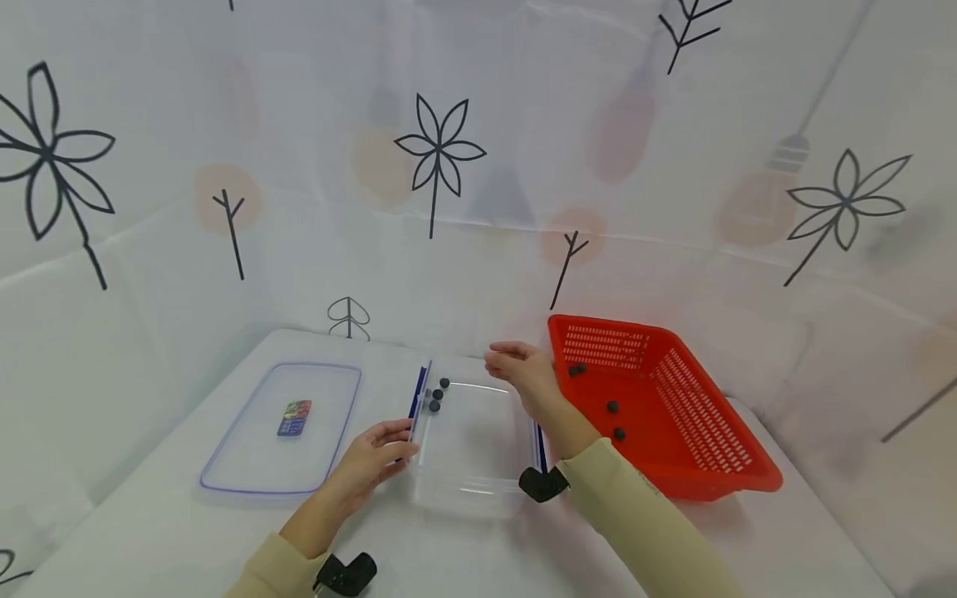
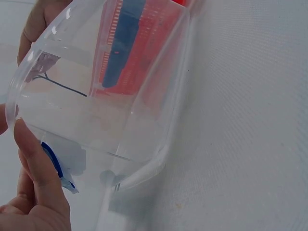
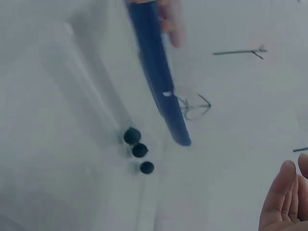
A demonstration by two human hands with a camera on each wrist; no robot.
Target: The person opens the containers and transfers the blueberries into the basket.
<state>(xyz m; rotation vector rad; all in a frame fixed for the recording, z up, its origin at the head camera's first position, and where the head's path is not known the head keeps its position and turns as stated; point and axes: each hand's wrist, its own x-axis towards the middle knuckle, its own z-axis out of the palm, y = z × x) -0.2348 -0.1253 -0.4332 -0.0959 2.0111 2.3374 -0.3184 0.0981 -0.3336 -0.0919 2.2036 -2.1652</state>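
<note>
A clear plastic box (image 1: pixel 471 440) with blue side clips stands on the table. Three small dark balls (image 3: pixel 140 150), resembling blueberries, lie in it along its left side. My left hand (image 1: pixel 377 453) pinches the box's left rim, thumb on one face and fingers on the other; the left wrist view shows this hand (image 2: pixel 38 183) close up. Above the far right part of the box hovers my right hand (image 1: pixel 523 374), fingers loosely bent, with nothing seen between them. Its fingers (image 3: pixel 281 187) show at the lower right of the right wrist view.
To the right stands a red perforated basket (image 1: pixel 718 423) with several dark balls (image 1: pixel 613 406) in it. A clear lid (image 1: pixel 239 448) with a blue edge and a colourful label (image 1: pixel 295 418) lies at the left. Behind the table hangs a patterned white cloth (image 1: pixel 314 232).
</note>
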